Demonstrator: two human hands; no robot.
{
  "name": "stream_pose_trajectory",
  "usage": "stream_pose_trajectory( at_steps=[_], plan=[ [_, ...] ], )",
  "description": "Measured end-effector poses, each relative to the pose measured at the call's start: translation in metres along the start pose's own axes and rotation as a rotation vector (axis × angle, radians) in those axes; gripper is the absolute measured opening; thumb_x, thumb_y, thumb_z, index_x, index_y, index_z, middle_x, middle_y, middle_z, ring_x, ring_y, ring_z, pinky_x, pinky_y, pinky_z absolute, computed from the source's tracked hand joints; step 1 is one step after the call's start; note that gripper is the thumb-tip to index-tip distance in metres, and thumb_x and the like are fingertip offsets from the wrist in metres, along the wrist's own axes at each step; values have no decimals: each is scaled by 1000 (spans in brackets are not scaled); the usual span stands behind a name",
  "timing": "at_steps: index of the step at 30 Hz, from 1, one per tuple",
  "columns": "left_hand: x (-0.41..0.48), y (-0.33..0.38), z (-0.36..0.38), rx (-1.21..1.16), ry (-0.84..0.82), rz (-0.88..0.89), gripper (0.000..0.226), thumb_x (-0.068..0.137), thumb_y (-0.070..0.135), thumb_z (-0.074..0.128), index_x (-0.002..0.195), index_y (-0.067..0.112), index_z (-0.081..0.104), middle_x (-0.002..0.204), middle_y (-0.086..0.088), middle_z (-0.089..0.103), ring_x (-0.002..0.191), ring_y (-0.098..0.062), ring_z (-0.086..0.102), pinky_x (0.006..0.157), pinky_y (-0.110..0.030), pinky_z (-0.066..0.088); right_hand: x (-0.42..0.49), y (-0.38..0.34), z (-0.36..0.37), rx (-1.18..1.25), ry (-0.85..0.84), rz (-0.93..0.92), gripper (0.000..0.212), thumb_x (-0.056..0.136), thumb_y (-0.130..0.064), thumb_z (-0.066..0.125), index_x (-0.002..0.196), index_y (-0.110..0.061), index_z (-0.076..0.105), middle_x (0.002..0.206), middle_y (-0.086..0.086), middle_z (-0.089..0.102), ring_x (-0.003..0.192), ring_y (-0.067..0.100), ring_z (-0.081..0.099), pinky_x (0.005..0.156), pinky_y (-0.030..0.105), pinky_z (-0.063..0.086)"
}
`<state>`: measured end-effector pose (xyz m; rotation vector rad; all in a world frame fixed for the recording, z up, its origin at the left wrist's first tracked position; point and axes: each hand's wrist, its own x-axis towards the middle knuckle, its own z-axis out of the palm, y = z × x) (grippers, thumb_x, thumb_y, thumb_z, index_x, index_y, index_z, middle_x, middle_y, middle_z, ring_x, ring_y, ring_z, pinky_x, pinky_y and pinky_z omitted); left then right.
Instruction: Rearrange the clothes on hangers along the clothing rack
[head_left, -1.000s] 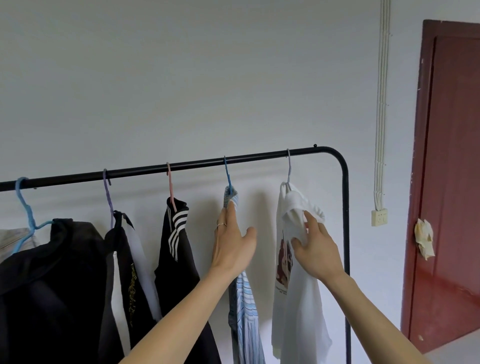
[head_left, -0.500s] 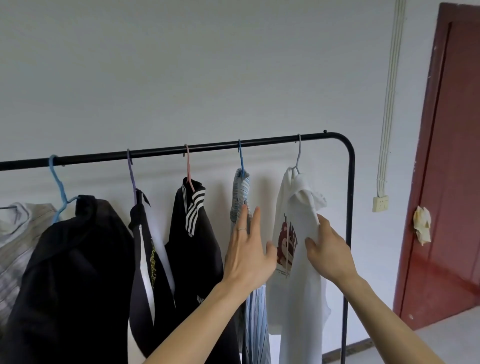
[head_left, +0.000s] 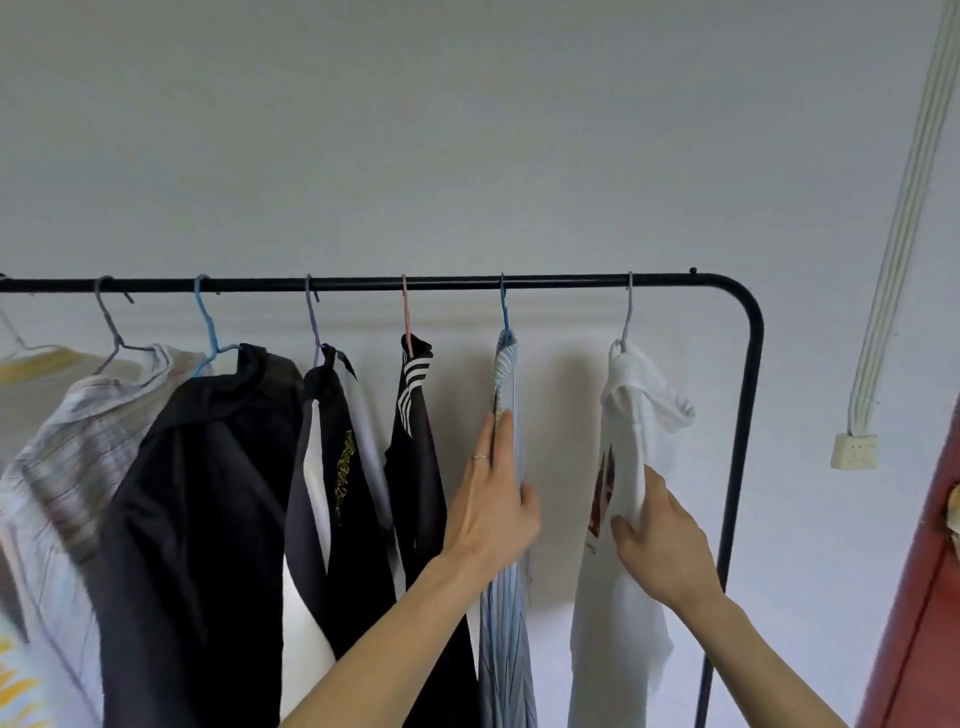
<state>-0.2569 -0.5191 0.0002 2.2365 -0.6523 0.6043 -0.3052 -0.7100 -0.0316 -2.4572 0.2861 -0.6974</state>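
A black clothing rack (head_left: 751, 364) runs across the view, its bar bending down into a post at the right. Several garments hang from it. A white T-shirt (head_left: 623, 623) with a red print hangs on the last, grey hanger (head_left: 628, 317). To its left a blue striped shirt (head_left: 506, 649) hangs on a blue hanger (head_left: 503, 312). My left hand (head_left: 493, 514) lies flat on the striped shirt, thumb round its right edge. My right hand (head_left: 662, 545) pinches the T-shirt's fabric at chest height.
Further left hang a black top with white stripes (head_left: 415, 467), a black-and-white jacket (head_left: 332, 467), a black hoodie (head_left: 208, 519), a pale striped shirt (head_left: 67, 467) and a white-and-yellow shirt (head_left: 31, 364). A wall socket (head_left: 854, 451) and a red door (head_left: 924, 623) are at the right.
Both hands have slid down from the collars to chest height. My left hand went from spread in front of the striped shirt to closing on it. More garments show at the left.
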Motion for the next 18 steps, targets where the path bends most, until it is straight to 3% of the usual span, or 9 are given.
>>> stream_pose_trajectory(
  at_steps=[5, 8, 12, 15, 18],
  plan=[
    [-3, 5, 1, 94, 9, -23, 79, 92, 22, 47, 154, 24, -3, 162, 8, -10, 144, -16, 17, 106, -24, 30, -7, -1, -9, -21, -28, 0, 73, 93, -28, 58, 153, -13, 19, 140, 12, 50, 116, 33, 55, 91, 39, 47],
    [-5, 5, -1, 196, 10, 5, 79, 92, 24, 47, 155, 22, -2, 162, 3, -11, 143, -22, 19, 113, -30, 26, -14, -3, -15, -38, -38, -9, 77, 92, -34, 59, 153, -13, 18, 143, 11, 48, 123, 31, 50, 96, 40, 45],
    [-4, 1, -2, 302, -9, 54, 78, 93, 25, 45, 154, 18, -3, 162, 0, -10, 148, -18, 8, 119, -37, 17, -16, -15, -48, -57, -36, -80, 78, 93, -42, 57, 154, -18, 17, 152, 5, 38, 134, 28, 39, 105, 37, 37],
    [-3, 0, -4, 325, -29, 96, 78, 93, 25, 43, 154, 17, -5, 162, 2, -9, 149, -13, 0, 119, -40, 15, -11, -33, -90, -31, 101, -210, 70, 91, -41, 61, 150, -18, 32, 149, 3, 45, 134, 25, 42, 110, 34, 32],
    [-2, 1, -6, 337, -37, 120, 76, 95, 27, 41, 154, 19, -7, 162, 5, -11, 149, -11, -5, 122, -39, 8, -19, -64, -158, 265, 395, -333, 53, 88, -40, 66, 137, -25, 51, 132, -9, 60, 123, 12, 54, 102, 35, 47]
  ],
)
